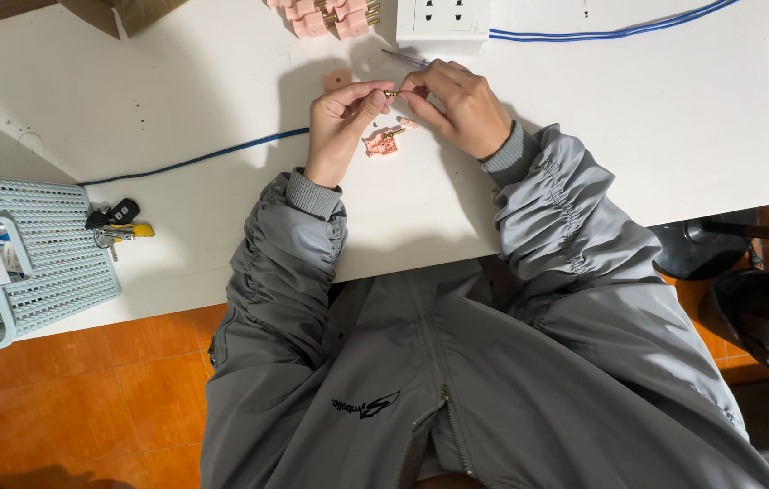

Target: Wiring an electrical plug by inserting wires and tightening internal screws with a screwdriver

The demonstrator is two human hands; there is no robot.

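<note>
My left hand [341, 122] pinches a small brass part [391, 93] between thumb and fingers above the white table [176, 91]. My right hand [459, 104] meets it at that part and holds a thin metal tool [403, 58] whose shaft sticks out up-left. Just below the hands, a pink plastic piece with brass contacts [383, 143] lies on the table. A small pink plate [336, 79] lies beside my left hand. Grey jacket sleeves cover both forearms.
A pile of pink parts [326, 14] and a white socket block [443, 20] sit at the far edge. A blue cable [194, 161] runs left; blue-white wires [611, 32] run right. A white mesh basket [49, 254] and keys [113, 222] are at left.
</note>
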